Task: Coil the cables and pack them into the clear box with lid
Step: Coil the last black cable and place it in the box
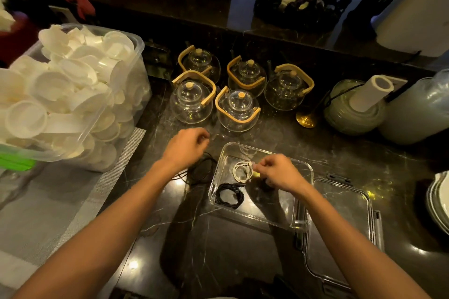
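Observation:
A clear box [279, 219] stands open on the dark marble counter. Inside it lie a coiled black cable [229, 195] at the near left and a coiled white cable [241, 171] further back. My right hand [277, 173] is over the box and pinches the white cable's end. The clear lid [340, 228] lies flat just right of the box. A loose black cable [201, 171] lies on the counter left of the box. My left hand [187, 147] hovers above that cable with loosely curled fingers and holds nothing.
Several glass teapots [237, 109] with wooden handles stand behind the box. A large clear bin [116, 114] heaped with white plastic lids fills the left. Jars [352, 114] and a paper roll stand at the right, stacked plates [439, 201] at the right edge.

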Demonstrator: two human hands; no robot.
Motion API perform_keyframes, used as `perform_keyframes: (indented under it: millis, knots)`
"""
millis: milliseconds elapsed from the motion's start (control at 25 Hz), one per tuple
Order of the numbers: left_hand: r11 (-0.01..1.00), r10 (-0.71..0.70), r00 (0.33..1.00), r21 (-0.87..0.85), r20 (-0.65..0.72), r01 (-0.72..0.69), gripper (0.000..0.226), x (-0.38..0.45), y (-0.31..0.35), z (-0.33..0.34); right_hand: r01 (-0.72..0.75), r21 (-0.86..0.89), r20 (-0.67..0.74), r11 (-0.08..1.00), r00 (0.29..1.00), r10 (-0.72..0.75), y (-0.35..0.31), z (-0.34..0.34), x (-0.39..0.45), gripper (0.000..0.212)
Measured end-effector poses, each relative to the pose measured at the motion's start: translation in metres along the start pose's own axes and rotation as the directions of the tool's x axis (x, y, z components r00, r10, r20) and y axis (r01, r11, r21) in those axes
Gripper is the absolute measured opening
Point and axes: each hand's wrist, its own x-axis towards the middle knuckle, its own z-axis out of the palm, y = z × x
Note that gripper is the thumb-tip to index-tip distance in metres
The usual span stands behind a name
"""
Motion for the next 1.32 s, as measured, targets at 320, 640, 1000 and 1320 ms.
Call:
perform_keyframes:
  millis: [320, 640, 1000, 1320]
  knots:
    - [0.928, -0.371, 0.916, 0.076, 0.155, 0.364, 0.057, -0.018, -0.064, 0.022, 0.316, -0.079, -0.095, 0.946, 0.942, -0.322, -0.1, 0.032, 0.026, 0.009]
    - [0.907, -0.421, 0.906, 0.055, 0.046, 0.418, 0.038, -0.014, -0.079, 0.04, 0.259, -0.527, 0.115, 0.81, 0.966, -0.233, -0.128, 0.104, 0.071, 0.029]
    - [0.753, -0.345, 0.937, -0.581, 0.052, 0.31, 0.012, -0.013, -0.093, 0.033, 0.346, -0.617, 0.331, 0.707, 0.929, -0.165, -0.132, 0.116, 0.11, 0.02]
    - [0.831, -0.16, 0.925, -0.459, 0.345, 0.315, 0.024, -0.034, -0.077, 0.002, 0.085, 0.236, 0.023, 0.968, 0.995, -0.093, -0.155, 0.031, 0.085, 0.035]
